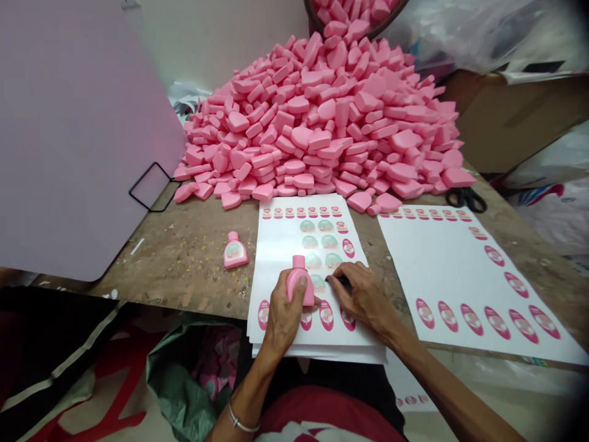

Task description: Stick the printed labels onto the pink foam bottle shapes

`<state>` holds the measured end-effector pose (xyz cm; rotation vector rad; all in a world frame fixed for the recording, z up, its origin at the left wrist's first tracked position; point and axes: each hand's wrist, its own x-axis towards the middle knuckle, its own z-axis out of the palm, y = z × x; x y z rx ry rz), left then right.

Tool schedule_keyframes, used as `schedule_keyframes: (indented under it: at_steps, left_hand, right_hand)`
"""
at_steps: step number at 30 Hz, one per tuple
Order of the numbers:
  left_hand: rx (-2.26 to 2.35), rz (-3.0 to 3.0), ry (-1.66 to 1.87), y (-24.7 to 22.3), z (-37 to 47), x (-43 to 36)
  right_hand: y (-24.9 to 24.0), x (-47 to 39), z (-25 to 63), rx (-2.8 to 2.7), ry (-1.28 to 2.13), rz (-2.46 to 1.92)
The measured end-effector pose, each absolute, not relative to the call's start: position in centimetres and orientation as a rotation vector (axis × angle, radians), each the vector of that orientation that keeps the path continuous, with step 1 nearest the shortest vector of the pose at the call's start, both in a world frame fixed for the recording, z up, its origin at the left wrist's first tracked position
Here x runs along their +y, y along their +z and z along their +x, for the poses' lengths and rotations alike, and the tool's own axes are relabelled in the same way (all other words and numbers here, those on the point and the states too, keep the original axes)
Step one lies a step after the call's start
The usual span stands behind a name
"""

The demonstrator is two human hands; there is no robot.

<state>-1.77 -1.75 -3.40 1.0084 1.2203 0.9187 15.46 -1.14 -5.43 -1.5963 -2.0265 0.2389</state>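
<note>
A worn brown wooden table (193, 236) is carrying a broad heap of pink plastic bottles (322, 123), and the heap's loose front edge is crowding a stack of white paper sticker sheets (280, 245); a knock could send bottles sliding onto the top sheet. The right hand (363, 294) is reaching in over the stack, palm down and fingers curling, while the left hand (283, 310) is angling up from below and gripping a flat-shouldered pink plastic bottle (298, 283), thumb lying across its front. A pink plastic bottle with a pale green label (235, 252) is resting left of the stack. The right hand is pinching a small dark tool (343, 280), mostly hidden; its tip is nearing or touching a pale green arched sticker (318, 285), and prying too sharply could crease or tear it.
</note>
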Motion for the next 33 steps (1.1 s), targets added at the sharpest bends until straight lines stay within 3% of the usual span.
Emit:
schedule_keyframes:
  at_steps: [20,33]
  left_hand:
    - [1.172,0.944,0.943,-3.5,-1.8,-1.7]
    - [1.180,0.953,0.948,-3.5,-1.8,-1.8]
  right_hand:
    - [-5.7,-0.2,15.9,-2.097,0.048,-1.492]
    - [-5.6,1.1,16.7,-2.202,0.301,-1.364]
